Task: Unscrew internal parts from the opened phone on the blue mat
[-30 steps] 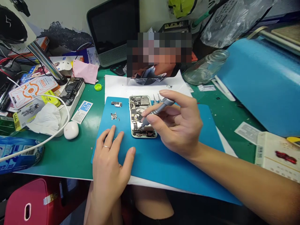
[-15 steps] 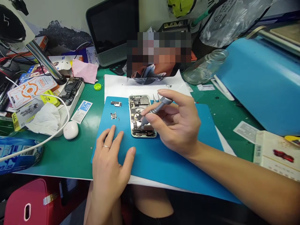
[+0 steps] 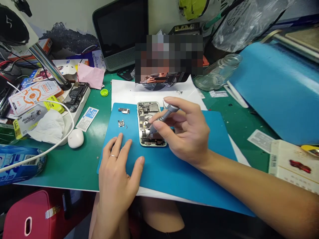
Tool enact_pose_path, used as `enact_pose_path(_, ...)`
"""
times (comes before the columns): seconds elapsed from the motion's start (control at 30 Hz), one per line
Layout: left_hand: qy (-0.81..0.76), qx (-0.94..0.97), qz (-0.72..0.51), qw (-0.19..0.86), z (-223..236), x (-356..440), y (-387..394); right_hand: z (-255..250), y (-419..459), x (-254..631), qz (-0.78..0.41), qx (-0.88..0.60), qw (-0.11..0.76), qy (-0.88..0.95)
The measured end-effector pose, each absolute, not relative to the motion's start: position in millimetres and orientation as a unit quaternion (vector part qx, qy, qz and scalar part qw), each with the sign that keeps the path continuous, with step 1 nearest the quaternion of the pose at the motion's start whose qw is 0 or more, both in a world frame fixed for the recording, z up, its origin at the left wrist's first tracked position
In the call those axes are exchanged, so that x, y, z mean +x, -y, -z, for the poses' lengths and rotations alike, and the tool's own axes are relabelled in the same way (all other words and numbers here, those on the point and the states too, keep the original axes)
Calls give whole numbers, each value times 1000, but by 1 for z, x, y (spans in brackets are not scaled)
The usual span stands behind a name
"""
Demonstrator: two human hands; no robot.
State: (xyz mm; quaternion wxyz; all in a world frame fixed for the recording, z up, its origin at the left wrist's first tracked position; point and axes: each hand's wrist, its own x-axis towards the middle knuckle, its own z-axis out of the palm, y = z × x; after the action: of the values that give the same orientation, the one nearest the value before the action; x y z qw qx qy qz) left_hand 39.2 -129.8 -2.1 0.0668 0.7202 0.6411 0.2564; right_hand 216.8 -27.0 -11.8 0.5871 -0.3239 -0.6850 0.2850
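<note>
An opened smartphone lies on a blue mat, its inner parts exposed. My right hand is closed around a grey screwdriver, held at a slant with its tip down at the lower left of the phone; whether the tip touches a part I cannot tell. My left hand rests on the mat's left side with fingers spread, holding nothing. Just beyond its fingertips lie a small metal bracket and a tiny piece beside it. Farther up is a small dark-and-silver part.
A screen with a pixelated picture stands behind the phone. To the left are a lamp post, a white cable, a white earbud case and another opened phone. A glass jar and a box lie right.
My right hand and the screwdriver have shifted slightly left, the tip still over the phone's lower left. My left hand stays put. The picture on the screen behind has changed.
</note>
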Motion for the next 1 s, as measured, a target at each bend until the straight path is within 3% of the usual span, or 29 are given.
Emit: enact_pose_path(1.0,-643,720,-253,64,3,39,130,11,27,218,-250,-297,558,733)
